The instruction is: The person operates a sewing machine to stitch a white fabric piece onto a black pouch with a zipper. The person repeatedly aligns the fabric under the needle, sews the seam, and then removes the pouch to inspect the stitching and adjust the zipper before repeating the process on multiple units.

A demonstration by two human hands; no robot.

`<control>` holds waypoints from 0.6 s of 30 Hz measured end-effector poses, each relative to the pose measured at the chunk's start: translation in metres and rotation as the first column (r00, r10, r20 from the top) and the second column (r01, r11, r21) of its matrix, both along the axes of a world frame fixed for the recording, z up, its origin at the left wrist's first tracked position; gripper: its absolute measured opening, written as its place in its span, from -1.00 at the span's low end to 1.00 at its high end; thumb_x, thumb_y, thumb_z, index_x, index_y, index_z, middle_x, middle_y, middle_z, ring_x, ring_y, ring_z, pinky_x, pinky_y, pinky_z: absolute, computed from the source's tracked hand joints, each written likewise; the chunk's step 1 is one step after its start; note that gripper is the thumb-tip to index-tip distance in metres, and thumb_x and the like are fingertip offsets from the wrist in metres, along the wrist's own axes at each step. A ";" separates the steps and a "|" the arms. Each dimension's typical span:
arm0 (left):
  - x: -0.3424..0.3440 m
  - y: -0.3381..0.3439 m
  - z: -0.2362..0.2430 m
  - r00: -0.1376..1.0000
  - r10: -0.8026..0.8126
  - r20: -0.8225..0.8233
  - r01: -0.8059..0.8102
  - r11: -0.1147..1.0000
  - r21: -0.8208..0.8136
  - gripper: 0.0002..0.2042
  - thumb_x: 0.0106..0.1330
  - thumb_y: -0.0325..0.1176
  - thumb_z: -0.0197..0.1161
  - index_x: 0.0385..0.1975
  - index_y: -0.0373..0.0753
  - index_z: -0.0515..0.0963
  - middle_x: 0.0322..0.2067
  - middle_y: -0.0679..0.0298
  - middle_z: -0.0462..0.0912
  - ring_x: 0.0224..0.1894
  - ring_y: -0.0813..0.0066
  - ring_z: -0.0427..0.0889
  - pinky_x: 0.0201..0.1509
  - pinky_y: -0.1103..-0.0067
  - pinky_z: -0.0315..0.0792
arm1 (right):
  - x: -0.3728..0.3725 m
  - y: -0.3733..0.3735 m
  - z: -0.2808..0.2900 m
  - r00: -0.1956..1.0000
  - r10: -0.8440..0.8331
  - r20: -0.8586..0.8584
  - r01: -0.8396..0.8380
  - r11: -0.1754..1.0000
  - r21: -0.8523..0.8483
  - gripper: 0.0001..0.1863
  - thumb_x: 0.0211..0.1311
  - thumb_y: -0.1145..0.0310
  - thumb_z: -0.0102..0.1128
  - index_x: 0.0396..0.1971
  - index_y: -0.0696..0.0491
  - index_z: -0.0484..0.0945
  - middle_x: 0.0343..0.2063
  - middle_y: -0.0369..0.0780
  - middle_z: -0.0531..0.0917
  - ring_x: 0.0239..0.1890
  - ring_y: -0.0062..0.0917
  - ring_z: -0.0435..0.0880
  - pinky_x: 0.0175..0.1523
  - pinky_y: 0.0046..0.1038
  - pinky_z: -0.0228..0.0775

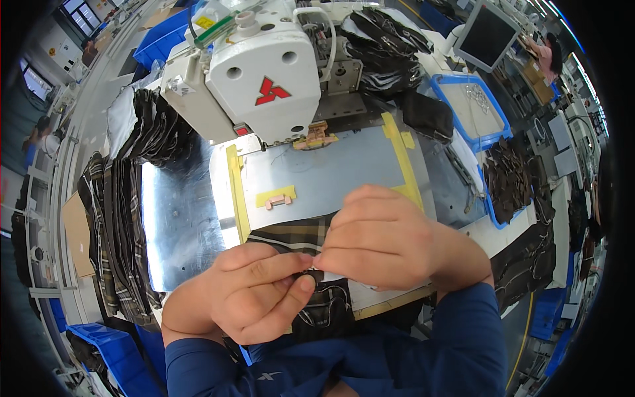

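Observation:
My left hand (258, 294) and my right hand (377, 241) meet at their fingertips, both closed in a pinch at a plaid fabric piece (284, 233) with a dark lower part. The exact bit pinched is largely hidden. Behind them is a metal plate (331, 169) bordered with yellow tape, carrying a small pink block (278, 202). A white sewing machine (261, 73) stands over the plate's back edge.
Fabric stacks (116, 231) lie at left, more (380, 49) behind. At right are a blue tray (505, 132), dark small pieces (508, 175) and a monitor (487, 36). Blue bins (112, 351) stand low at left. Other people (549, 63) are in the background.

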State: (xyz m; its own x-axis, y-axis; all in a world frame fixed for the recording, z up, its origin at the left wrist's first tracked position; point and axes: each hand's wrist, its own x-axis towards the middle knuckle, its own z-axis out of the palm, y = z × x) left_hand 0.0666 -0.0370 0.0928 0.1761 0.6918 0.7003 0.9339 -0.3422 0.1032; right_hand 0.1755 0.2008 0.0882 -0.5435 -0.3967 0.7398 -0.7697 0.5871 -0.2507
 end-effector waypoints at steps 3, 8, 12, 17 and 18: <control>0.001 -0.006 0.006 0.996 0.028 -0.083 -0.030 0.999 -0.021 -0.79 0.22 -0.44 0.46 -0.16 -0.29 0.70 -0.39 0.24 0.67 -0.13 0.20 0.80 -0.19 0.48 0.52 | 0.002 -0.001 0.001 0.998 -0.025 -0.050 0.026 1.000 0.017 -0.85 0.18 0.43 0.43 -0.25 0.10 0.75 -0.31 -0.22 0.75 -0.27 -0.39 0.75 -0.24 -0.34 0.53; -0.001 -0.010 0.006 0.934 0.065 0.350 -0.119 0.984 0.134 -0.76 0.25 -0.22 0.55 -0.26 -0.25 0.76 -0.34 0.18 0.70 -0.28 0.24 0.77 -0.30 0.47 0.52 | 0.002 -0.003 0.004 0.991 -0.037 -0.128 0.039 0.999 0.009 -0.82 0.09 0.38 0.39 -0.33 0.14 0.69 -0.37 -0.22 0.68 -0.31 -0.41 0.69 -0.20 -0.38 0.52; -0.008 -0.005 0.028 0.827 0.137 0.546 -0.094 0.990 -0.107 -0.71 0.09 -0.17 0.62 -0.43 -0.30 0.78 -0.36 0.10 0.76 -0.34 0.22 0.76 -0.33 0.48 0.54 | 0.001 -0.004 0.002 0.986 -0.028 -0.161 0.029 1.000 0.006 -0.84 0.09 0.38 0.38 -0.35 0.12 0.69 -0.38 -0.24 0.68 -0.32 -0.44 0.69 -0.21 -0.40 0.50; -0.003 -0.008 0.027 0.849 0.176 0.498 -0.099 0.979 -0.178 -0.85 0.08 -0.32 0.57 -0.42 -0.22 0.82 -0.33 0.07 0.80 -0.31 0.25 0.81 -0.25 0.49 0.65 | 0.003 -0.004 0.004 0.985 -0.034 -0.168 0.038 0.999 0.018 -0.85 0.10 0.39 0.38 -0.34 0.12 0.70 -0.39 -0.25 0.68 -0.32 -0.45 0.69 -0.23 -0.40 0.49; -0.002 -0.007 0.026 0.858 0.200 0.472 -0.139 0.977 -0.160 -0.87 0.05 -0.34 0.57 -0.42 -0.19 0.83 -0.35 0.08 0.80 -0.33 0.25 0.81 -0.25 0.48 0.65 | 0.002 -0.004 0.005 0.985 -0.038 -0.169 0.042 0.999 0.019 -0.85 0.10 0.39 0.38 -0.34 0.11 0.70 -0.39 -0.25 0.68 -0.32 -0.45 0.69 -0.23 -0.40 0.49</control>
State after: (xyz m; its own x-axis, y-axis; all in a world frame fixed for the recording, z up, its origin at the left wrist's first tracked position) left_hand 0.0643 -0.0440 0.1187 -0.2909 0.7610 0.5798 0.7985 -0.1407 0.5853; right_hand 0.1779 0.1965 0.0928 -0.4273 -0.3946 0.8134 -0.7757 0.6222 -0.1057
